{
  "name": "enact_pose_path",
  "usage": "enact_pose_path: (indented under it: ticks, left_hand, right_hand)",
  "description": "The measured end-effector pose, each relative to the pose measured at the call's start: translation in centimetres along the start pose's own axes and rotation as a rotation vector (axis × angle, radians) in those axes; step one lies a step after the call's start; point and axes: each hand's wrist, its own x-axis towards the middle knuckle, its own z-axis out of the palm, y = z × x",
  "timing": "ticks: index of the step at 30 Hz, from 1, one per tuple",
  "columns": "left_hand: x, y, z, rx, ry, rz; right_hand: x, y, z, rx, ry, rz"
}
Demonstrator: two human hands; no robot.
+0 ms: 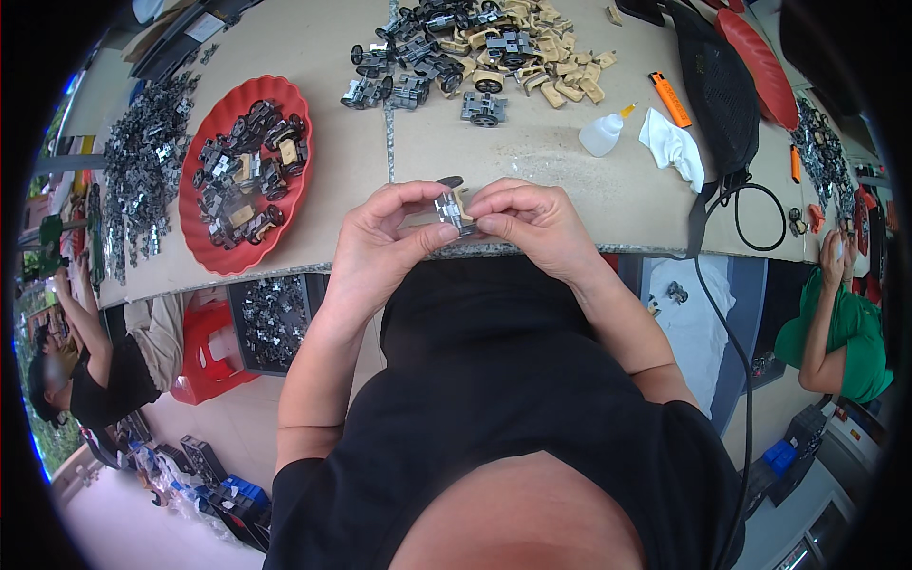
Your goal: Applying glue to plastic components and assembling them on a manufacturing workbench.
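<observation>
Both grips (454,220) on perhaps toy chassis (452,209)

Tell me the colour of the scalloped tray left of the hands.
Red; the scalloped tray shows in the head view, holding small wheeled assemblies.

tray (204,249) left of hands (456,228), glue bottle (601,134) right

Bright even daylight, soft shadows, strong fisheye bending, black rim
</observation>
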Motion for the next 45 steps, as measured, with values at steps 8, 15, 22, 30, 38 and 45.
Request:
enact_pose_path:
  ticks: [8,15,22,30,38,45]
  left_hand:
    - [-0.16,-0.21,-0.11,-0.010,0.012,-0.024]
    - [-0.45,0.46,0.00,0.012,0.002,-0.057]
    - [-0.72,0.47,-0.08,0.023,0.029,-0.053]
    - [-0.83,0.06,-0.29,0.015,0.022,-0.032]
    - [-0.97,0.29,-0.15,0.046,0.005,-0.046]
    - [-0.91,-0.34,-0.25,-0.038,0.032,-0.091]
  right_hand:
    - [0.13,0.16,-0.16,-0.137,-0.045,-0.052]
    - [-0.12,0.66,0.01,-0.031,-0.030,-0.048]
    - [-0.24,0.33,0.10,-0.043,-0.029,0.034]
    - [-0.12,0.54,-0.24,-0.049,-0.039,0.021]
    - [-0.01,0.09,0.01,-0.022,-0.010,0.085]
    - [-0.18,0.25,-0.27,-0.034,-0.032,0.105]
